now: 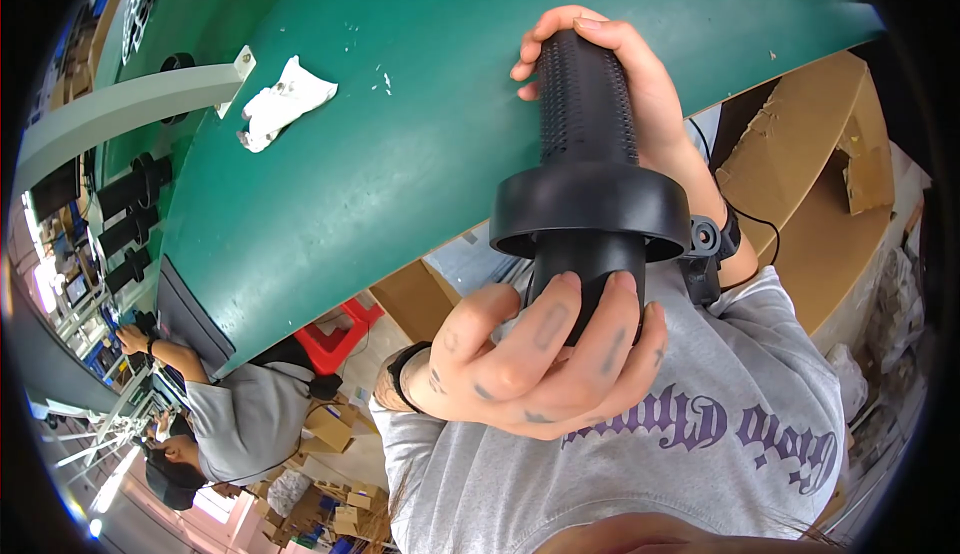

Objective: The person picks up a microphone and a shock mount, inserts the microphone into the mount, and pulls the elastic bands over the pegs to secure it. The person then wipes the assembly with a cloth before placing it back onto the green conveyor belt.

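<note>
The fingers of the left hand (pixel 535 369) are wrapped round the smooth lower end of a black tube (pixel 588 119), while those of the right hand (pixel 645 74) curl round its textured upper end, the thumb near the top. Between the two hands a wide round collar (pixel 590 199) rings the tube, which is held up in front of the person's grey shirt (pixel 700 384), across the near edge of the green surface (pixel 420 144). A dark band (pixel 405 369) circles the left wrist, and a black device (pixel 703 259) sits by the right one. Farther off, a crumpled white cloth (pixel 292 102) lies on the surface beside a grey metal arm (pixel 130 109). A cardboard box (pixel 800 174) stands at the right, a red stool (pixel 335 344) below the surface's edge, and a co-worker (pixel 255 419) in grey at the lower left.
</note>
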`<state>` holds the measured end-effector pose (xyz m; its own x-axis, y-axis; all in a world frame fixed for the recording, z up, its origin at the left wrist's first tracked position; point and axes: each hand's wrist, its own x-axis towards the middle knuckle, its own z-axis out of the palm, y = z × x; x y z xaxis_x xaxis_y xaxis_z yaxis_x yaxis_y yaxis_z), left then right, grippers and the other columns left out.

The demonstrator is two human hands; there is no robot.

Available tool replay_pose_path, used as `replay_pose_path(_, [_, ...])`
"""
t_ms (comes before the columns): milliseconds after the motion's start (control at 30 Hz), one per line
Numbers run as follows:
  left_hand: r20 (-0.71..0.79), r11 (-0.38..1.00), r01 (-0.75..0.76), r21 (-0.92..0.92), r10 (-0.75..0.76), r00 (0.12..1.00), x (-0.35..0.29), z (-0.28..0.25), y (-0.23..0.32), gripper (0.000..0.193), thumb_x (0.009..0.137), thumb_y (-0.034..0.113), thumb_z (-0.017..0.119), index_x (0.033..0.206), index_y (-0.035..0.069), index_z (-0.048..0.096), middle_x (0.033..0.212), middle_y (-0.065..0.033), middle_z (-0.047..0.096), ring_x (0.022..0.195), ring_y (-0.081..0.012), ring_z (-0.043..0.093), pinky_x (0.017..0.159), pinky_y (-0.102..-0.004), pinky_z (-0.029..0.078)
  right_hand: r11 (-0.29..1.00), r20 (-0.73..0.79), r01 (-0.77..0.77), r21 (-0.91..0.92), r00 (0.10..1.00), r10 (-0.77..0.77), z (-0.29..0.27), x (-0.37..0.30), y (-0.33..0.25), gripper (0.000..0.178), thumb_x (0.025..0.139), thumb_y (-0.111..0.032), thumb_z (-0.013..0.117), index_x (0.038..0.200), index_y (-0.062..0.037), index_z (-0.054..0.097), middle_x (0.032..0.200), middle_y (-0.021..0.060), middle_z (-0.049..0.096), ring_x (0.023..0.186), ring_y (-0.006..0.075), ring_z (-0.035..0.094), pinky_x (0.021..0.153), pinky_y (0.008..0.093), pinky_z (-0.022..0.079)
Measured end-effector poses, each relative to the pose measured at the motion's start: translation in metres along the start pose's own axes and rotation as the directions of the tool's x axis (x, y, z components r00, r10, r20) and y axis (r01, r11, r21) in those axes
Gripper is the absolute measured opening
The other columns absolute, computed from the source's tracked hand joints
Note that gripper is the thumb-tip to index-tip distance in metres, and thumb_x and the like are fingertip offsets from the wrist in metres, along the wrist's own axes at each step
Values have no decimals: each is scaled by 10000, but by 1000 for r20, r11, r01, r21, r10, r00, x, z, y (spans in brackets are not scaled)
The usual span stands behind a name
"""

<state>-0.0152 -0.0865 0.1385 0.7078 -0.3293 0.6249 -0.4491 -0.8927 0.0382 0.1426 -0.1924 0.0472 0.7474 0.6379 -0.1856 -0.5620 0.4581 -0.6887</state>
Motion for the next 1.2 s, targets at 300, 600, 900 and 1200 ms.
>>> replay_pose_path(300, [-68, 950, 129, -286, -154, 986, -8, 11, -7, 211, 695, 140, 637, 862, 268, 655, 998, 12, 584, 911, -176, 501, 660, -263, 392, 949, -14, 313, -39, 949, -314, -2, 0, -16, 260, 892, -224, 474, 930, 9, 584, 898, 131, 622, 818, 213, 621, 729, 322, 519])
replay_pose_path(600, [875, -342, 808, -480, -247, 415, -63, 23, -18, 1026, 595, 41, 727, 1454, -7, 169, 1393, -180, 378, 1313, -309, 351, 1079, -406, 287, 839, 227, 457, -294, 887, -403, 69, -15, -70, 168, 807, -92, 615, 883, 49, 564, 876, 177, 601, 728, 185, 585, 669, 284, 485])
replay_pose_path(900, [236, 624, 473, -622, -426, 873, -38, -18, -53, 519, 650, 368, 707, 1012, -1, 653, 1164, -168, 511, 1075, -326, 517, 949, -452, 411, 558, 638, 825, 91, 382, -668, 51, 23, -49, 148, 681, 36, 567, 815, 48, 629, 844, 128, 626, 747, 151, 567, 679, 258, 446])
replay_pose_path(1200, [602, 540, 593, -597, -186, 776, -2, -8, -54, 417, 513, 198, 886, 768, -18, 636, 1193, -169, 483, 1123, -316, 476, 943, -403, 390, 310, 716, 939, -146, 317, -622, 54, 11, -55, 127, 661, 54, 579, 776, 28, 625, 802, 99, 622, 693, 143, 568, 609, 251, 452])
